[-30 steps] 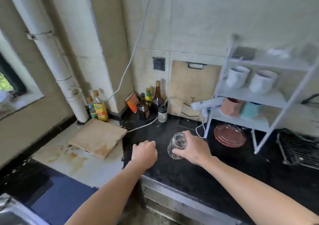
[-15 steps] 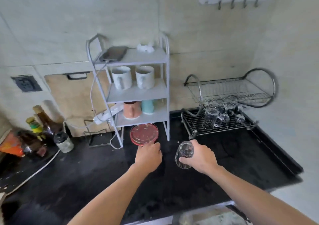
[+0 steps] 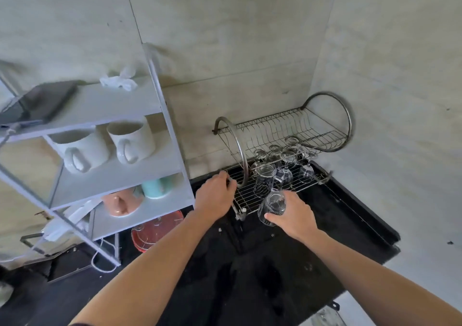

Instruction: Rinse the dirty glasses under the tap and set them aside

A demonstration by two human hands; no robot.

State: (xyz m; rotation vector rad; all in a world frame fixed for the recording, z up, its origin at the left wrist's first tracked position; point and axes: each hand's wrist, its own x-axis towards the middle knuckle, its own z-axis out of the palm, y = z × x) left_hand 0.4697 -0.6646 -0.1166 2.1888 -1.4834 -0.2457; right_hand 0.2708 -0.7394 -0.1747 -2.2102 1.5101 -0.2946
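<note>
Head: glass (image 3: 272, 207) in right hand (image 3: 293, 217)

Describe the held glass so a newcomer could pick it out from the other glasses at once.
Find the wire rack in the black counter's back corner. At its front edge the right grip holds one clear glass. The other glasses stand on the rack; only this one is held.

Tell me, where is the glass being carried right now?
Head view, right of centre: the glass sits in the right hand at the front edge of the dish rack, just before the racked glasses.
</note>
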